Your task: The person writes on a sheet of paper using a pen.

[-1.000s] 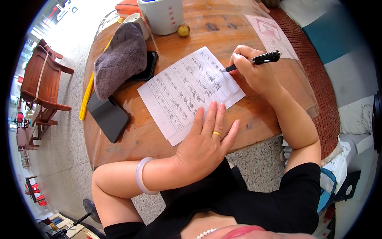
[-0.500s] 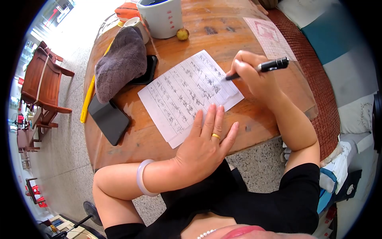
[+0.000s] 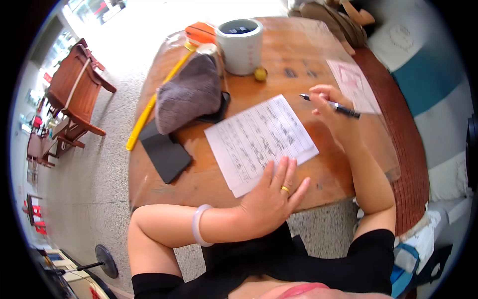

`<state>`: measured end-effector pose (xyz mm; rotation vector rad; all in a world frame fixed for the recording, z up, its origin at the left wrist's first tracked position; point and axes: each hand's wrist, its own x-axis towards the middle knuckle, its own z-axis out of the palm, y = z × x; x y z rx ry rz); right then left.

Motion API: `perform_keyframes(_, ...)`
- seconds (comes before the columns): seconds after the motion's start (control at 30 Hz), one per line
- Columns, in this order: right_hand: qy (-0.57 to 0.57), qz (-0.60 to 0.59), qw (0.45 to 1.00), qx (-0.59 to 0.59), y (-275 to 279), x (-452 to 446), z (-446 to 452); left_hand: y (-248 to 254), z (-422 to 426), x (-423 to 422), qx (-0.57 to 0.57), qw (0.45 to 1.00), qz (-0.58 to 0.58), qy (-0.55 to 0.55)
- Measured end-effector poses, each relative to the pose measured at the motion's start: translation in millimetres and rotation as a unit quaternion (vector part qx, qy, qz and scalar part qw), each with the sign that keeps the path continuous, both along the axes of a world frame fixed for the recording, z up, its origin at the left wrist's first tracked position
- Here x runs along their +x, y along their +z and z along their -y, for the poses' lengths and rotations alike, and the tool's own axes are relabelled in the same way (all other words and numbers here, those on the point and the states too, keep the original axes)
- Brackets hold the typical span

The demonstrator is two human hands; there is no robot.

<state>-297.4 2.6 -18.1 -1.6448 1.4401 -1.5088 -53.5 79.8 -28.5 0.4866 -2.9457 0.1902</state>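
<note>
Handwritten lines fill a white sheet of paper [image 3: 249, 134] on the wooden table [image 3: 199, 192]. Flat on the sheet's lower edge lies my left hand [image 3: 271, 199], its fingers stretched and a gold ring on one of them. My right hand [image 3: 334, 109] is closed around a black pen [image 3: 343, 110], right of the sheet. The pen's tip points left and is apart from the writing. Under the sheet, the edge of another sheet shows near the bottom.
Left of the paper are a grey cloth [image 3: 186, 94], a dark phone [image 3: 219, 109] partly under it, a black flat case [image 3: 167, 157] and a yellow stick [image 3: 144, 122]. Behind stand a white bucket [image 3: 241, 52] and a small round fruit [image 3: 260, 74]. Another person [image 3: 348, 25] sits at the far right.
My right hand has lifted the pen off the paper and moved it up and away to the right. My left hand stays on the sheet. The whole view has shifted.
</note>
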Motion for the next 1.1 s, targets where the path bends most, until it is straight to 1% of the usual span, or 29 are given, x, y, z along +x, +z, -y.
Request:
perform_keyframes(0.07, -0.001, -0.087, 0.995, -0.043, -4.7, -6.0, 3.2, 0.6, 0.3, 0.3, -0.011, 1.000, -0.001, -0.003)
perform_keyframes(0.17, -0.003, -0.163, 0.986, -0.038, -1.7, -9.8, 0.7, 1.3, 0.4, 1.3, -0.022, 1.000, -0.002, -0.010)
perform_keyframes(0.3, -0.040, -0.191, 0.978, -0.068, -7.8, -16.5, 4.2, 2.0, 0.7, 3.0, -0.030, 0.999, 0.000, -0.016)
perform_keyframes(0.4, -0.073, -0.192, 0.976, 0.076, 1.1, -14.7, 1.9, 0.2, 0.3, 3.1, -0.042, 0.999, 0.001, -0.016)
perform_keyframes(0.5, -0.137, -0.320, 0.934, 0.083, -12.6, -13.4, 8.5, 0.0, 0.3, 3.5, -0.044, 0.999, 0.002, -0.016)
perform_keyframes(0.53, -0.105, -0.260, 0.958, 0.052, -13.8, -12.3, 13.0, -0.1, 0.5, 3.0, -0.040, 0.999, 0.001, -0.019)
perform_keyframes(0.6, -0.039, -0.134, 0.990, 0.009, -22.0, -7.7, 17.1, -0.6, 0.7, 2.3, -0.043, 0.999, -0.005, -0.018)
perform_keyframes(0.7, -0.018, -0.080, 0.997, 0.015, -13.4, -1.1, 15.1, 1.5, 1.1, 3.2, -0.049, 0.999, 0.002, -0.016)
perform_keyframes(0.8, -0.033, -0.131, 0.990, 0.033, -11.9, -11.0, 13.8, -1.2, 1.4, 2.7, -0.053, 0.998, 0.000, -0.015)
perform_keyframes(0.9, -0.008, -0.089, 0.994, 0.063, -11.4, -16.2, 14.2, 0.0, 2.2, 3.1, -0.047, 0.999, -0.004, -0.015)
perform_keyframes(1.07, 0.023, -0.111, 0.990, 0.077, -10.0, -11.2, 9.8, -1.2, 2.8, 2.4, -0.048, 0.999, -0.012, -0.011)
perform_keyframes(1.1, 0.031, -0.124, 0.987, 0.095, -10.7, -11.9, 9.0, -2.1, 2.5, 2.2, -0.045, 0.999, -0.015, -0.010)
